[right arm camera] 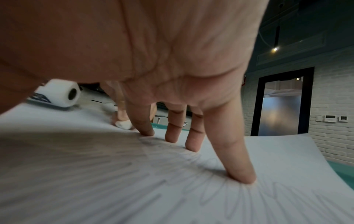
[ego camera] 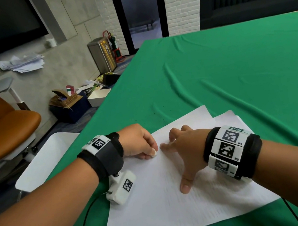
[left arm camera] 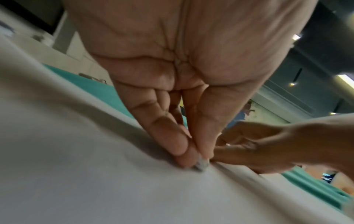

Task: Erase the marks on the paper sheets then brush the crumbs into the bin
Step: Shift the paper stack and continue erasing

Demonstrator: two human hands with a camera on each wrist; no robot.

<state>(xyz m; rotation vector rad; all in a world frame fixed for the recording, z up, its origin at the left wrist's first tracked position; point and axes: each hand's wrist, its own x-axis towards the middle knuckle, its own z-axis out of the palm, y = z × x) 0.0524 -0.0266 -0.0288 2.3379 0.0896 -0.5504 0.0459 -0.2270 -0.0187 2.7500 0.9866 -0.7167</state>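
My left hand (ego camera: 139, 143) pinched the eraser (ego camera: 154, 153) onto the top sheet (ego camera: 158, 208) near its left edge; my right hand (ego camera: 185, 150) pressed spread fingers beside it. The bin (ego camera: 41, 163) sat just off the table's (ego camera: 234, 71) left edge.

Two hands are on the table: one left hand (ego camera: 139, 141) and one right hand (ego camera: 186, 151). There is one small white eraser (ego camera: 154, 154). At least two paper sheets (ego camera: 168, 206) lie stacked; the exact number I cannot tell. One white bin (ego camera: 45, 159) stands beside the table edge. One green cloth (ego camera: 234, 71) covers the table. Two wrist bands with markers are visible.
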